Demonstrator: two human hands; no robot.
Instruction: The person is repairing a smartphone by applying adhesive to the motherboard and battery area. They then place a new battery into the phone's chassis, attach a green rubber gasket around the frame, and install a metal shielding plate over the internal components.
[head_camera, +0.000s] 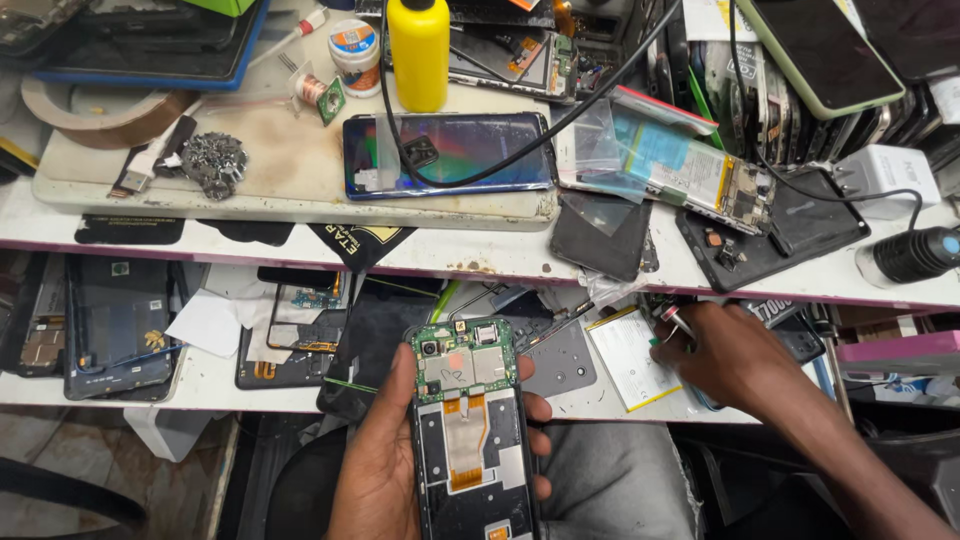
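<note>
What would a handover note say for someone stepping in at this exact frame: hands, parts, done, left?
Left hand: grip around an opened phone, back cover off, green circuit board and orange flex cable exposed, held upright over the lap.
Right hand: reaching onto the lower shelf, fingers at a small metal tool beside a loose battery; whether it is gripped is unclear.
Upper shelf: an intact dark phone under a black cable, and a yellow bottle.
Done: phone is opened.
Left: board still seated in the frame; tool not yet brought to the phone.
</note>
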